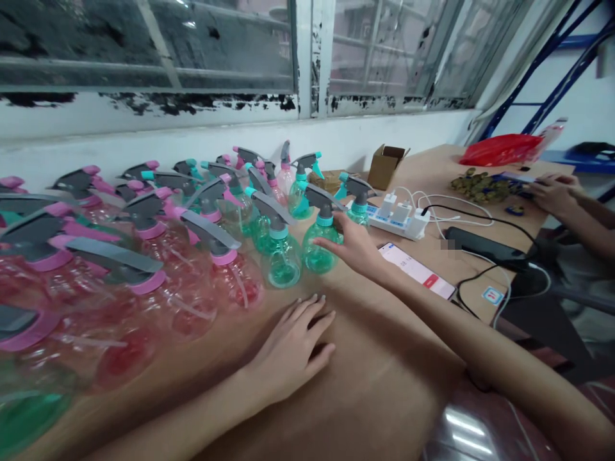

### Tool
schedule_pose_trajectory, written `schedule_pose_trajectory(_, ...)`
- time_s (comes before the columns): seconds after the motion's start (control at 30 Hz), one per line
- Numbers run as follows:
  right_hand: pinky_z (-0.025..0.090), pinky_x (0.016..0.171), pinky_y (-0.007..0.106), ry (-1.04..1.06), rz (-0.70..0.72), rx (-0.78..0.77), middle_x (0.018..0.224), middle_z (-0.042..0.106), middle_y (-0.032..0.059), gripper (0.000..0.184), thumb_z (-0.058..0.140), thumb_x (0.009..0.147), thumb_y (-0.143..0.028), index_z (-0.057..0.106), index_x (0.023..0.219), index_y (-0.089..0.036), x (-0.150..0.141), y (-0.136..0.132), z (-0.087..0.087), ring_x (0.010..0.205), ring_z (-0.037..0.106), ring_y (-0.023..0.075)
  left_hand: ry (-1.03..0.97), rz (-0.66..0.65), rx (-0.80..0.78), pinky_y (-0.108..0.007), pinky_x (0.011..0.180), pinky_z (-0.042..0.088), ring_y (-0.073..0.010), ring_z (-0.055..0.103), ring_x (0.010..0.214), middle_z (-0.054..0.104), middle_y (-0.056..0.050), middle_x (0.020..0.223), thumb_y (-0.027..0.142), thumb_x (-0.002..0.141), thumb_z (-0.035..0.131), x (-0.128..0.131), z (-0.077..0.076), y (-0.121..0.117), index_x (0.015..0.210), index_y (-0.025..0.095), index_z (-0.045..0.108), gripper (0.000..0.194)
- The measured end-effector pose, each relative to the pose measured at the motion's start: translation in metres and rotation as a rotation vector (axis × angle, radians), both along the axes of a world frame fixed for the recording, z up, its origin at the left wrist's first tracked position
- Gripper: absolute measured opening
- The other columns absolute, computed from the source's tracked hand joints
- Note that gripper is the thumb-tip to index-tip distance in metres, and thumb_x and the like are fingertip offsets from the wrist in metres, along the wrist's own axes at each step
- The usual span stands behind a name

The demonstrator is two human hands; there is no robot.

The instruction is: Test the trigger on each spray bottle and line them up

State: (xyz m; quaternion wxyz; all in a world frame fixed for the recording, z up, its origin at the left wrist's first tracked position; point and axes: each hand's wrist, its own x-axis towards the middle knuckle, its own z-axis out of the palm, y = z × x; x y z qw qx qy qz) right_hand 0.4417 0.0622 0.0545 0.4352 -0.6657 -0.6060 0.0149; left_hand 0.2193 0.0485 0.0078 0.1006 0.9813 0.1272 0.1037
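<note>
Right hand (pixel 353 243): thumb at front, fingers at side, closed around green spray bottle (pixel 319 253), upright on worktop (pixel 375 365); grey trigger head, teal collar. Left hand (pixel 293 352): fingers loosely spread, holding nothing, palm down over bare worktop, nearer front edge than bottle. Pink-collared spray bottles (pixel 236 285): crowded toward worktop's left end. Phone (pixel 417 267): beside right forearm. White power strip (pixel 396 224): behind phone. Open carton (pixel 383 168): at back edge, near wall. Red bag (pixel 500 150): toward far right corner.
</note>
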Motion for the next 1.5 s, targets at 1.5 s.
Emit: schedule_pose_trajectory(1.5, 0.048, 0.071, 0.032, 0.031, 0.104, 0.128, 0.087, 0.072, 0.0039, 0.028, 0.069, 0.08, -0.046, 0.066, 0.089, -0.019, -0.079, -0.096, 0.032, 0.079, 0.065, 0.0204, -0.51, 0.264, -0.191, -0.05, 0.082, 0.052, -0.031, 0.057, 0.103, 0.049, -0.014, 0.113, 0.035, 0.085, 0.062, -0.044, 0.0, -0.03, 0.114, 0.018, 0.039, 0.041)
